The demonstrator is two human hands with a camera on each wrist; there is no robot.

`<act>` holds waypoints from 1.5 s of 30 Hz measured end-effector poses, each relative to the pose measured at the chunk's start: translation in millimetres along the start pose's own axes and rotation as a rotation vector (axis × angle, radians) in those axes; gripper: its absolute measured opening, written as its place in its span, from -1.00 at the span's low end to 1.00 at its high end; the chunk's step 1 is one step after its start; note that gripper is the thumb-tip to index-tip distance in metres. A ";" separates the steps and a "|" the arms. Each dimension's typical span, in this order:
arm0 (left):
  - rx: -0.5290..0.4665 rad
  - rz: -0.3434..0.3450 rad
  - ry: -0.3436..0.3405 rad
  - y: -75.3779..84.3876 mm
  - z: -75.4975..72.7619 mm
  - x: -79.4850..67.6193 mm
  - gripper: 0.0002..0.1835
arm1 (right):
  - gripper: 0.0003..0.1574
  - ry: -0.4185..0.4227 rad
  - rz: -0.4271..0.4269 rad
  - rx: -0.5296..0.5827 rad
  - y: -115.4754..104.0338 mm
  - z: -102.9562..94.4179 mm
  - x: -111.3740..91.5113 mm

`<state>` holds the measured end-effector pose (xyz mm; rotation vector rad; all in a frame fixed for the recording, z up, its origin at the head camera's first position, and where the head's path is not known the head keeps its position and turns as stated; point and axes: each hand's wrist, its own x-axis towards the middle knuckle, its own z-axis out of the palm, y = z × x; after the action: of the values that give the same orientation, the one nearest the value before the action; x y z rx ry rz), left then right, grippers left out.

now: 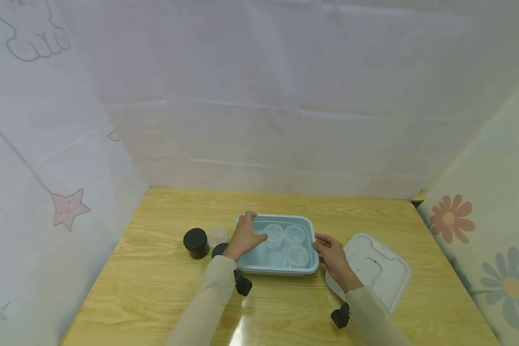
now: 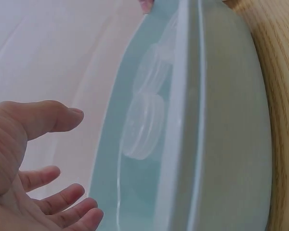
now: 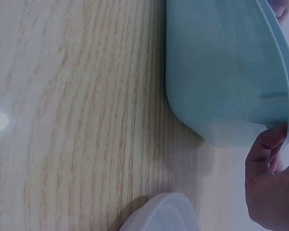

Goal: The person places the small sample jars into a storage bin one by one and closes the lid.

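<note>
A light blue plastic storage box (image 1: 259, 263) sits on the table with three clear round plastic containers inside, one of them a clear container (image 1: 298, 256) near the front right corner. Over the box's left part is my left hand (image 1: 243, 235), its thumb and fingers spread apart. In the left wrist view nothing lies between the left fingers (image 2: 70, 199) and thumb, and the clear container (image 2: 143, 126) stands beyond them. At the box's right end, my right hand (image 1: 334, 257) grips the rim, as the right wrist view shows with fingers (image 3: 266, 147) curled at the edge.
A white lid (image 1: 382, 274) lies on the wooden table (image 1: 155, 298) to the right, partly under the right forearm. Left of the box stand a black-lidded jar (image 1: 196, 242), a clear container (image 1: 217, 236) and another black lid (image 1: 219, 249). Printed cloth hangs around the table.
</note>
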<state>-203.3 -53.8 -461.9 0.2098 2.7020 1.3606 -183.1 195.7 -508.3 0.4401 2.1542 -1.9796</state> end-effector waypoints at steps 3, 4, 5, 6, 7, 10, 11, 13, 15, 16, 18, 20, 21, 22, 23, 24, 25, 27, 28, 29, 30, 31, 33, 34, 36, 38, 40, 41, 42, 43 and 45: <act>-0.006 0.004 0.005 0.4 -5.8 -5.8 -0.30 | -0.50 0.002 0.000 0.000 -1.4 -0.6 -0.4; -0.009 0.007 0.008 0.4 -7.5 -7.7 -0.31 | -0.50 0.001 0.000 -0.001 -1.8 -0.8 -0.5; -0.010 0.008 0.013 0.7 -9.2 -9.7 -0.31 | -0.50 0.000 -0.001 -0.001 -2.1 -0.8 -0.4; -0.017 0.012 0.018 1.0 -10.9 -11.8 -0.31 | -0.50 -0.003 -0.004 -0.001 -2.5 -0.8 -0.6; -0.019 0.011 0.023 1.4 -12.6 -13.9 -0.31 | -0.50 -0.005 -0.005 -0.003 -2.8 -0.8 -0.7; -0.021 0.020 0.046 2.3 -17.2 -19.9 -0.32 | -0.51 -0.007 -0.007 -0.004 -2.4 -0.9 -0.4; -0.018 0.023 0.052 1.8 -18.5 -21.6 -0.32 | -0.51 -0.007 -0.006 -0.003 -2.1 -1.0 -0.2; -0.009 0.028 0.064 0.7 -20.9 -25.2 -0.32 | -0.51 -0.009 -0.005 -0.001 -1.4 -1.2 0.0; 0.005 0.024 0.078 -1.4 -23.0 -28.8 -0.32 | -0.50 -0.014 -0.002 0.006 -0.4 -1.5 0.6; 0.014 0.024 0.085 -2.5 -24.1 -30.4 -0.32 | -0.50 -0.016 0.000 0.011 0.1 -1.8 1.1; 0.024 0.018 0.097 -4.6 -26.6 -34.1 -0.32 | -0.50 -0.017 0.003 0.019 1.0 -2.1 1.9; 0.035 0.013 0.110 -7.3 -29.5 -37.8 -0.33 | -0.50 -0.018 0.005 0.025 1.8 -2.5 2.6; 0.040 0.014 0.113 -8.8 -31.3 -39.8 -0.33 | -0.49 -0.019 0.007 0.027 2.3 -2.7 3.0; 0.042 0.013 0.118 -10.5 -32.9 -41.7 -0.33 | -0.50 -0.018 0.009 0.027 2.5 -2.7 3.2; 0.046 0.013 0.122 -12.3 -34.6 -43.5 -0.34 | -0.49 -0.018 0.011 0.026 2.5 -2.7 3.3; 0.044 0.008 0.124 -13.9 -36.2 -45.3 -0.34 | -0.49 -0.019 0.012 0.024 2.5 -2.8 3.4; 0.041 0.003 0.123 -16.1 -37.6 -46.9 -0.34 | -0.49 -0.020 0.011 0.021 2.3 -2.9 3.2; 0.031 -0.008 0.119 -19.8 -40.1 -50.0 -0.34 | -0.49 -0.019 0.015 0.018 1.7 -2.9 2.8; 0.025 -0.013 0.119 -21.5 -40.8 -51.4 -0.35 | -0.49 -0.016 0.015 0.019 1.3 -2.9 2.4; 0.021 -0.015 0.118 -23.5 -41.5 -52.8 -0.35 | -0.49 -0.015 0.014 0.019 1.0 -2.9 2.2; 0.015 -0.021 0.116 -25.5 -42.1 -54.1 -0.35 | -0.49 -0.014 0.014 0.021 0.8 -2.8 1.9; 0.013 -0.020 0.118 -27.6 -42.5 -55.5 -0.36 | -0.49 -0.015 0.013 0.023 0.1 -2.7 1.3; 0.004 -0.020 0.122 -30.8 -42.9 -57.9 -0.36 | -0.49 -0.015 0.015 0.028 -0.4 -2.8 1.1; 0.007 -0.018 0.125 -32.7 -42.8 -59.0 -0.37 | -0.49 -0.014 0.015 0.031 -0.8 -2.8 0.8; 0.010 -0.011 0.129 -36.5 -42.6 -60.8 -0.37 | -0.48 -0.016 0.015 0.034 -1.0 -3.1 0.3; 0.011 -0.008 0.131 -38.7 -42.3 -63.1 -0.38 | -0.48 -0.015 0.015 0.032 -1.0 -3.2 0.4; 0.016 0.001 0.133 -40.6 -42.2 -65.5 -0.39 | -0.48 -0.014 0.014 0.029 -1.0 -3.2 0.4; 0.015 0.004 0.135 -41.1 -42.2 -66.7 -0.39 | -0.48 -0.014 0.013 0.026 -0.8 -3.2 0.6; 0.019 0.005 0.138 -41.7 -42.3 -67.8 -0.40 | -0.48 -0.016 0.012 0.025 -0.7 -3.1 0.6; 0.019 0.004 0.140 -42.0 -42.3 -69.0 -0.40 | -0.49 -0.015 0.012 0.022 -0.6 -2.9 0.8; 0.026 0.009 0.149 -43.3 -42.6 -70.5 -0.41 | -0.48 -0.015 0.012 0.020 -0.5 -2.7 0.5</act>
<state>-143.8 -125.0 -469.0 0.1275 2.8437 1.3964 -183.6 198.4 -507.8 0.4392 2.1193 -1.9933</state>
